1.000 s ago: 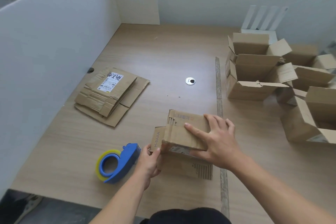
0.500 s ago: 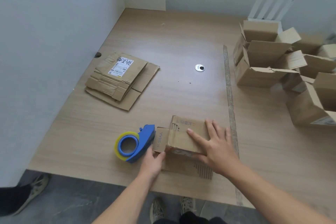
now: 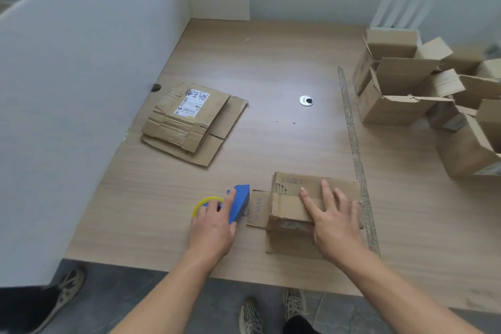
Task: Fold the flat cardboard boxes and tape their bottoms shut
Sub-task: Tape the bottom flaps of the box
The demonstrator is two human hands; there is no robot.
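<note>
A small cardboard box point(image 3: 295, 195) stands bottom-up near the table's front edge, its flaps folded down and one side flap point(image 3: 257, 209) sticking out to the left. My right hand point(image 3: 329, 221) presses flat on the folded flaps, fingers straight and spread. Just left of the box lies a blue tape dispenser point(image 3: 240, 202) with a yellow-rimmed roll. My left hand point(image 3: 214, 225) lies over it, fingers curved across the roll and body, thumb against its near side. A stack of flat boxes point(image 3: 189, 119), the top one with a white label, lies further back on the left.
Several folded open boxes point(image 3: 401, 84) crowd the table's right side. A white partition point(image 3: 67, 103) walls the left. A metal grommet point(image 3: 306, 100) sits mid-table, and a rough seam strip point(image 3: 352, 133) runs front to back. Another person's shoe point(image 3: 69, 287) shows at the lower left.
My left hand has left the box's side flap and moved left onto the tape dispenser. The right hand stays pressed on the box. My view has tilted down and back.
</note>
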